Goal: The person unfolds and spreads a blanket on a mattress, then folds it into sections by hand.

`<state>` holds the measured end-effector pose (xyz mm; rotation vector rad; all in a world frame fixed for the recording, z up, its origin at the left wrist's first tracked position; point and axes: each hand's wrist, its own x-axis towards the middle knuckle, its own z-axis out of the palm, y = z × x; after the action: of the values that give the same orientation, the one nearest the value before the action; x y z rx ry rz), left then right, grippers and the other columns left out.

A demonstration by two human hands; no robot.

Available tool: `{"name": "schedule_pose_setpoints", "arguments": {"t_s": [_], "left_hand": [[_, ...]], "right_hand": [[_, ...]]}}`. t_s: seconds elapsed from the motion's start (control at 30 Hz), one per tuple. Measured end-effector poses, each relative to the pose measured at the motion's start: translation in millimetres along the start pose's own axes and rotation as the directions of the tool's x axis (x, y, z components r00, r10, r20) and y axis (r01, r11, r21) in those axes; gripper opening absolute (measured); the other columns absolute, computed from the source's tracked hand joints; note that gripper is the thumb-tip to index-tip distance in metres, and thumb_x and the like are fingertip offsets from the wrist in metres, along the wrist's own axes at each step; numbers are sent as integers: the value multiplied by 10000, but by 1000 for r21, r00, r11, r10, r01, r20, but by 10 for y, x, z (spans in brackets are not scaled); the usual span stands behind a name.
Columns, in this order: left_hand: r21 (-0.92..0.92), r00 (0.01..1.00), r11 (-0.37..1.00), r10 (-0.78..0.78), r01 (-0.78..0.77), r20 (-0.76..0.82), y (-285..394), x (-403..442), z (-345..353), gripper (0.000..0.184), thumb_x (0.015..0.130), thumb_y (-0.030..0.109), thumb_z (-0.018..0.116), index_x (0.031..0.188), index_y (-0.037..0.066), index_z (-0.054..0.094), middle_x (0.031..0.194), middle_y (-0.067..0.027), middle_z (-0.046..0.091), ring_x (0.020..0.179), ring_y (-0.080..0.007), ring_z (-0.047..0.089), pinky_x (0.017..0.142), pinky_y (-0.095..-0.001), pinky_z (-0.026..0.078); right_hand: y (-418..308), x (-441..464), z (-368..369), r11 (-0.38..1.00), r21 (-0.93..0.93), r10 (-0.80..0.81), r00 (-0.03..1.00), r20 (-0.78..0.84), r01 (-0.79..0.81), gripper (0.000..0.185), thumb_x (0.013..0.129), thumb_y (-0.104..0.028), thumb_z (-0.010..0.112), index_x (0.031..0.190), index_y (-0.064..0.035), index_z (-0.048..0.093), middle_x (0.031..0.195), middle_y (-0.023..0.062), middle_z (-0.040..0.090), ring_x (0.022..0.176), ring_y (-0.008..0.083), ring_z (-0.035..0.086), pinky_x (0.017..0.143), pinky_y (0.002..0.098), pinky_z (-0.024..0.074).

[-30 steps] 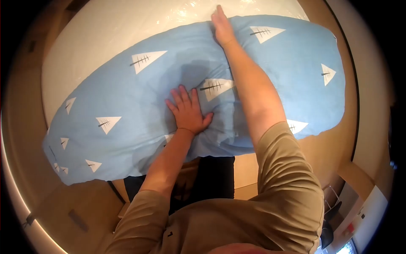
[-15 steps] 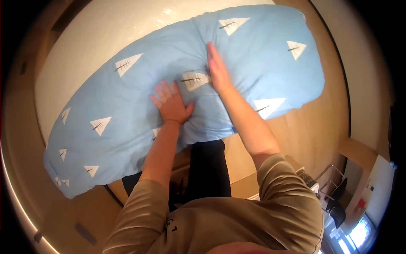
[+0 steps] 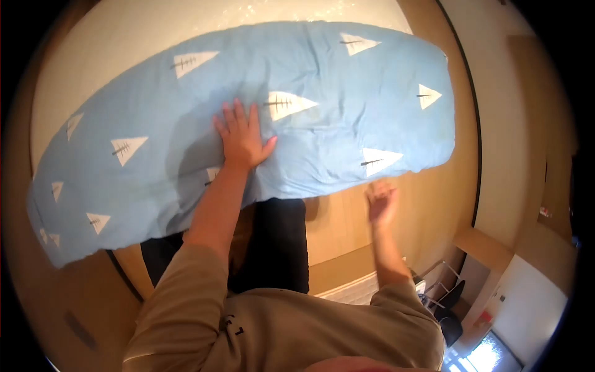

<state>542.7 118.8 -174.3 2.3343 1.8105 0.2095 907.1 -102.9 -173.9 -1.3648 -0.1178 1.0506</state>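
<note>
A folded light-blue quilt [image 3: 297, 152] with white triangular tree prints lies across the bed, plump and creased in the middle. My left hand [image 3: 243, 139] presses flat on it left of centre, fingers spread and thumb out to the right. Off the near edge, at the right, my right hand [image 3: 382, 203] is in the air with its fingers curled in, slightly blurred. Nothing shows in it, and it appears apart from the quilt.
Behind the quilt is a pale, shiny mattress [image 3: 273, 13]. The wooden bed frame [image 3: 338, 223] runs along the near side against my dark-trousered legs [image 3: 273, 248]. Lower right are a black chair [image 3: 449, 325] and a bright screen [image 3: 486, 354].
My right hand has lifted off the quilt's middle and come back past its near edge, fingers now curled. My left hand stays on the quilt, whose middle looks flatter. The view has shifted.
</note>
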Motion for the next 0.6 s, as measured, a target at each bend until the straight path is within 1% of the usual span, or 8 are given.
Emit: {"name": "schedule_pose_setpoints", "arguments": {"t_s": [0.03,0.07,0.13,0.2,0.3,0.43,0.53,0.6], "left_hand": [[-6,1000,1000,7,-7,1,-12,-37,23,932,779,577,594,1487,54,288,1549,-286,144,1415,-520,76,1082,-706,8],[6,1000,1000,15,-15,-6,-55,58,51,934,781,579,592,1490,55,283,1551,-282,141,1418,-517,70,1083,-705,4],[29,999,999,32,-31,-21,-62,205,61,938,785,582,587,1495,56,273,1555,-274,136,1424,-509,59,1084,-703,-3],[39,996,998,53,-50,-75,0,267,71,943,789,589,579,1501,58,261,1557,-272,128,1430,-503,45,1086,-700,-9],[8,989,998,57,-57,-135,140,222,52,926,785,556,598,1496,60,272,1555,-270,130,1436,-494,34,1088,-696,-14],[-132,981,982,113,-134,-157,284,-198,-364,892,759,450,664,1464,34,311,1539,-272,185,1432,-497,69,1086,-700,-8],[-298,874,821,455,-486,-170,891,-312,-796,776,748,347,685,1363,-50,425,1498,-260,295,1428,-429,189,1163,-560,86],[-296,860,809,494,-508,-127,1312,-209,-661,715,791,324,639,1357,-63,438,1508,-252,288,1437,-390,200,1179,-487,128]], "right_hand": [[-319,292,54,979,180,146,952,-268,-99,821,834,-708,530,1317,-58,391,1370,198,427,1252,357,439,1027,545,366],[-544,628,57,961,264,152,958,-243,-86,1078,770,-766,554,1482,-61,157,1497,228,259,1350,401,321,1058,608,306],[-947,1068,117,944,327,-19,998,-56,36,1081,795,-717,572,1523,-71,103,1540,196,222,1390,404,271,1078,631,277],[-1350,1012,583,972,199,-89,982,-166,122,933,833,-625,601,1492,-71,242,1527,145,293,1368,391,324,1076,600,319],[-1449,1446,371,987,131,104,991,-85,-92,762,877,-517,607,1446,-75,359,1483,106,391,1324,372,403,1064,563,366],[-1245,1622,-249,970,134,205,979,0,-203,646,908,-438,595,1410,-73,416,1431,109,464,1282,348,463,1050,533,397],[-1350,1580,-308,972,88,222,975,-18,-220,616,914,-414,589,1404,-76,426,1429,102,468,1277,337,471,1049,518,404],[-1421,1448,-257,962,120,245,969,23,-246,603,913,-393,595,1399,-77,432,1427,101,470,1272,333,477,1049,510,407]]}}
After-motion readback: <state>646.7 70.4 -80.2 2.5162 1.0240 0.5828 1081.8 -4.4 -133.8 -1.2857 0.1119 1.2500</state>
